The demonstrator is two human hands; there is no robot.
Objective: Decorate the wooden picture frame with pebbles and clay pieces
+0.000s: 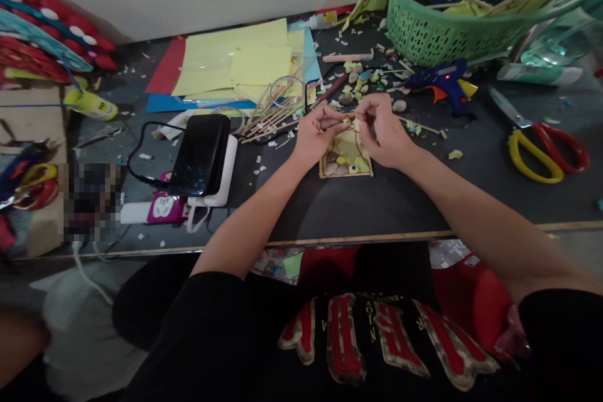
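My left hand [316,137] and my right hand [384,132] meet above a small stick-edged frame [321,171]. Both are closed, with thumbs and fingertips pinched close together. Something tiny and yellowish [347,120] shows between the fingertips, too small to name. Inside the frame, at its near side, lie several pebbles [331,168] and yellow-green bits [362,164] on a pale yellow backing with a thin red line. The frame's far part is partly hidden by my hands.
A blue glue gun [443,83] with a red light and large scissors [534,144] lie right. Behind stands a green basket [414,31]. Thin sticks [273,114], yellow paper [211,63] and a black phone [200,154] on a white block lie left. Paper scraps litter the tabletop.
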